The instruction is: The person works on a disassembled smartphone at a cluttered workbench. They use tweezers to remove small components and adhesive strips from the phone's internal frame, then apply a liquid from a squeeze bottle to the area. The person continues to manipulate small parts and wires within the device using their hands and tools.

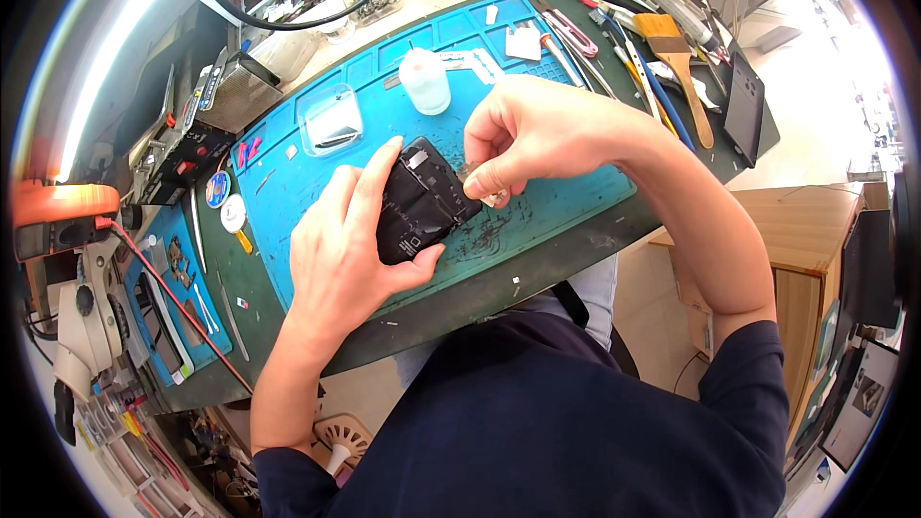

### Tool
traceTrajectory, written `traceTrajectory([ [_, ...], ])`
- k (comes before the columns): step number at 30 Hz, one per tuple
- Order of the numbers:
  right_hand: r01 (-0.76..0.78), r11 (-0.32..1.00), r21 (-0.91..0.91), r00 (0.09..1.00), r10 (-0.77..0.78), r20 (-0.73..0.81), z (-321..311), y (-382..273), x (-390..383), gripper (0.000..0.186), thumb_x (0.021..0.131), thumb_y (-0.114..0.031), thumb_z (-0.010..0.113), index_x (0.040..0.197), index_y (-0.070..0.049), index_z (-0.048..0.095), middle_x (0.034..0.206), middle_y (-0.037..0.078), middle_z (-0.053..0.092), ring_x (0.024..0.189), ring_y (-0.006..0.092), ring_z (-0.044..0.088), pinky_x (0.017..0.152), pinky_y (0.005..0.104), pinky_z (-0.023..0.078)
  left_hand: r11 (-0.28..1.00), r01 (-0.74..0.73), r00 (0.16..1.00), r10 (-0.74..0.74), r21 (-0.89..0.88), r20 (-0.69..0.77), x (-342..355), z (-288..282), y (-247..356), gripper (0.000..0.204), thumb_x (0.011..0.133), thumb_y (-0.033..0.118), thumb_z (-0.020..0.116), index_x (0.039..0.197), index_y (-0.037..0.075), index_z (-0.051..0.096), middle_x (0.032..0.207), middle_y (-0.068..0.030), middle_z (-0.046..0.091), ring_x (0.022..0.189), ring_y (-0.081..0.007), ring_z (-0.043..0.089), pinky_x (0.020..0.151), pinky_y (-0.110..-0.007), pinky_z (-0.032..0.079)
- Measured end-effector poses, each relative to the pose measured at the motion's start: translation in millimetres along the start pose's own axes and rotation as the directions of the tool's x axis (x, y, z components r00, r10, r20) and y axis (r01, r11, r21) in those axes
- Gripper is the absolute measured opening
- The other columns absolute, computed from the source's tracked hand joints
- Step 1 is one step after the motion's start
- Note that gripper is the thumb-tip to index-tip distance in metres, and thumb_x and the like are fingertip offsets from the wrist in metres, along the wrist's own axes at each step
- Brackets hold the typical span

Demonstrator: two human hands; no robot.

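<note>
An opened smartphone (414, 203), its black battery and inner parts showing, is gripped along its left side and lower edge by my left hand (347, 230). My right hand (523, 139) is closed in a pinch at the phone's right edge. A small pale, brownish bit (494, 198) shows at those fingertips; its kind is too small to make out. Both hands are over a blue work mat (566, 194). Beyond the phone stand a white translucent bottle (424, 82) and a clear plastic box (331, 121) with small dark pieces inside.
Tweezers, pens and a wooden-handled brush (676, 53) lie at the far right, beside a dark flat panel (743, 101). At left are an orange meter (62, 203) with a red lead, a solder reel (219, 189) and a smaller blue mat (206, 302). A black cable loop (288, 25) hangs at the top.
</note>
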State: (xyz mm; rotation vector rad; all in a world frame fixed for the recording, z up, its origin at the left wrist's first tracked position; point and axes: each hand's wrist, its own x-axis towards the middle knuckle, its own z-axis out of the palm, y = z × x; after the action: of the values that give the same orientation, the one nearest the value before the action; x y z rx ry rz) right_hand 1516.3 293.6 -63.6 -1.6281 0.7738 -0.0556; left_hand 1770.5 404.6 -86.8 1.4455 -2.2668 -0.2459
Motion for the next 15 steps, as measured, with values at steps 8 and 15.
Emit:
traceTrajectory([
  [8,-0.054,0.998,0.039,0.992,0.058,-0.112,11.3,4.4,-3.0,0.026,0.099,-0.023,0.08,0.098,0.002,0.076,0.087,0.007,0.078,0.077,0.0115,0.073,0.072,0.0266,0.059,1.0,0.016,1.0,-0.016,-0.024,-0.016,0.3,1.4,-5.2,0.101,0.065,0.028,0.095,0.155,0.009,0.054,0.102,-0.0111,0.062,0.084,-0.0295,0.068,0.072,-0.04,0.058],
  [15,0.024,0.987,0.161,0.97,0.016,-0.243,20.7,14.1,-5.2,0.026,0.101,-0.025,0.078,0.101,0.001,0.076,0.088,0.005,0.076,0.077,0.01,0.071,0.072,0.0255,0.059,1.0,0.03,1.0,-0.03,0.008,0.001,-0.5,0.4,-4.3,0.101,0.066,0.03,0.094,0.156,0.01,0.052,0.103,-0.0114,0.063,0.085,-0.0294,0.069,0.073,-0.04,0.058],
])
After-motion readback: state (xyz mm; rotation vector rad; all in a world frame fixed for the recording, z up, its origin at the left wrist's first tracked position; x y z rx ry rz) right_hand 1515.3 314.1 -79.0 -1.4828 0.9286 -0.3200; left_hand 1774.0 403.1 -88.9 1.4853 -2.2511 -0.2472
